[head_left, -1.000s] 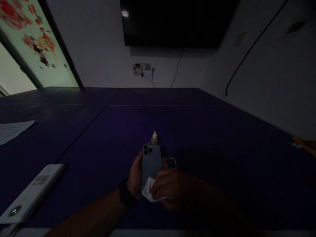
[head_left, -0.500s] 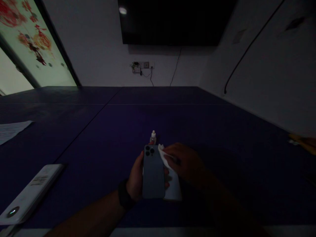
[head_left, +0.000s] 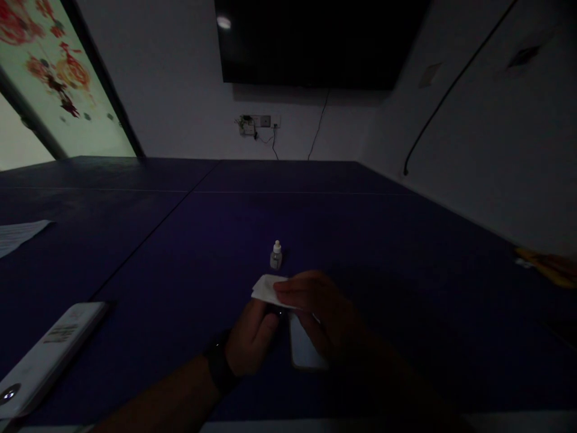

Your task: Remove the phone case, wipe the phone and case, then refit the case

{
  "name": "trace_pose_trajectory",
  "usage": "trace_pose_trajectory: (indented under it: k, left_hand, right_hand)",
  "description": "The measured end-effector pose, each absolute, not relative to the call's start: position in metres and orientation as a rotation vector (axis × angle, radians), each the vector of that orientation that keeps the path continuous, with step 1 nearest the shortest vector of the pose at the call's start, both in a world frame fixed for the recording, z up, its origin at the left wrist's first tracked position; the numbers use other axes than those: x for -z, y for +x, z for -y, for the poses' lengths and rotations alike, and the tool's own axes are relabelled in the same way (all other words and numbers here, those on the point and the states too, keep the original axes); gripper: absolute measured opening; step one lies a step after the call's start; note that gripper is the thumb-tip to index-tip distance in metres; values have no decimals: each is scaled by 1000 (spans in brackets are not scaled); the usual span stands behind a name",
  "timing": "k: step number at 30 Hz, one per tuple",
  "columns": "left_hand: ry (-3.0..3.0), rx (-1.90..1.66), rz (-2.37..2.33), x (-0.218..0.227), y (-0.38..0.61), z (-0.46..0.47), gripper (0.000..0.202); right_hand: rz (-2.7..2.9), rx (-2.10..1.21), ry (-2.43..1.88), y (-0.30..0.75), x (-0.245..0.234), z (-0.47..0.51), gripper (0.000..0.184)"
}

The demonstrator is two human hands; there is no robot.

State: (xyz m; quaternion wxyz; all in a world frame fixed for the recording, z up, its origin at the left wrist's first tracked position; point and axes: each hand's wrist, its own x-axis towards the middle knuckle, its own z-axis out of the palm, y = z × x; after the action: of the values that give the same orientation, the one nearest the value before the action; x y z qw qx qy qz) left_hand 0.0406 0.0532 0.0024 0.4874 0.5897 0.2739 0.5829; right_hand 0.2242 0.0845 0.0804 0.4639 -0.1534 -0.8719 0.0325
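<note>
My left hand [head_left: 250, 338], with a dark watch [head_left: 220, 364] on its wrist, is closed around a smartphone [head_left: 279, 311]. The phone is tipped so that only a dark bit with a small glint shows; the cloth and fingers hide the rest. In my right hand [head_left: 318, 304] is a folded white wipe [head_left: 269, 290], pressed over the phone's upper end. Beneath the right hand, a pale flat slab with rounded corners [head_left: 307, 346] lies on the table, partly covered. Just beyond the hands stands a small dropper bottle [head_left: 276, 256] with a white cap.
On the dark blue table [head_left: 202, 240], a long white device [head_left: 51, 355] lies at the left, with a paper sheet [head_left: 20, 236] farther back. Something yellow [head_left: 543, 266] sits at the right edge. A black screen [head_left: 311, 42] hangs on the far wall.
The phone has turned from showing its back to being tipped nearly edge-on. My right hand has carried the wipe left, from the phone's right side over its upper end.
</note>
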Motion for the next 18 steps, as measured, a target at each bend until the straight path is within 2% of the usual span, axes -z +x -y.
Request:
trace_pose_trajectory:
  k: [6,12,18]
  left_hand:
    - [1733,-1361,-737,-12,40,-55,56]
    - [1914,-1392,-739,-6,37,-55,48]
    - [1880,-1361,-716,-6,36,-58,59]
  right_hand:
    - [2089,52,-581,231,-81,-94,23]
    - [2182,9,-321,225,-84,-83,24]
    - [2088,71,-524,227,-82,-86,25]
